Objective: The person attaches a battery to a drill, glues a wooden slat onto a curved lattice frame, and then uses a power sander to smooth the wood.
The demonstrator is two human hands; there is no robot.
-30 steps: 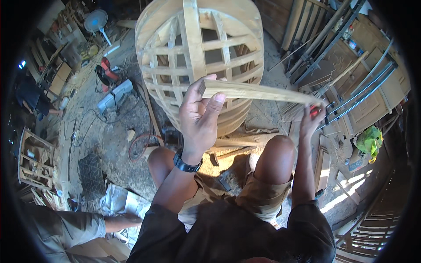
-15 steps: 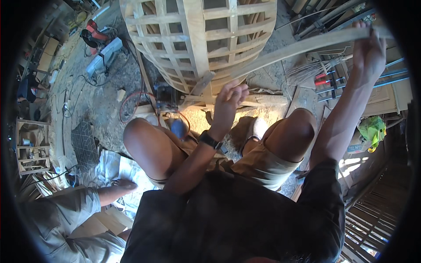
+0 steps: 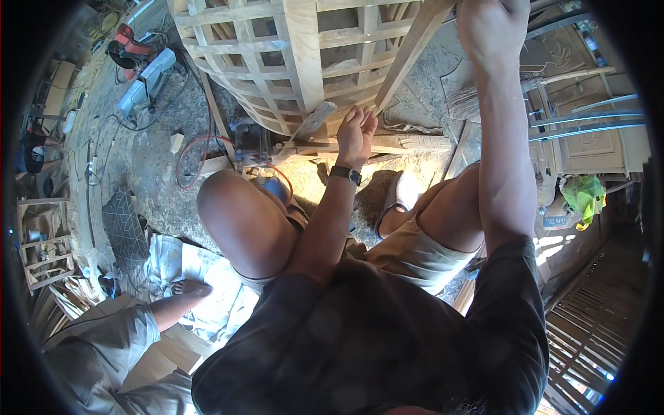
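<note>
A curved lattice of crossed wooden slats (image 3: pixel 302 55) stands in front of me. A long wooden strip (image 3: pixel 413 52) slants up along its right side, and its lower end comes down near the base of the lattice. At the top edge, my right hand (image 3: pixel 492 31) is closed round the strip's upper part; the fingertips are partly cut off by the frame. My left hand (image 3: pixel 355 138), wearing a dark wristwatch (image 3: pixel 346 174), is beside the strip's lower end. Its fingers are loosely bent and slightly apart, with nothing plainly held. A short wooden piece (image 3: pixel 317 119) is joined at the lattice's foot.
A red and black power tool (image 3: pixel 128 47) and a pale blue metal piece (image 3: pixel 146 81) lie at far left. An orange hose (image 3: pixel 185 162) curls near my feet. Metal bars (image 3: pixel 588 126) and a green bag (image 3: pixel 582 197) are at right. Another person's leg (image 3: pixel 176 308) shows at lower left.
My right hand has swung the strip up and leftward, from slanting far right to standing steeply against the lattice. My left hand stays near its lower end. My view has shifted slightly.
</note>
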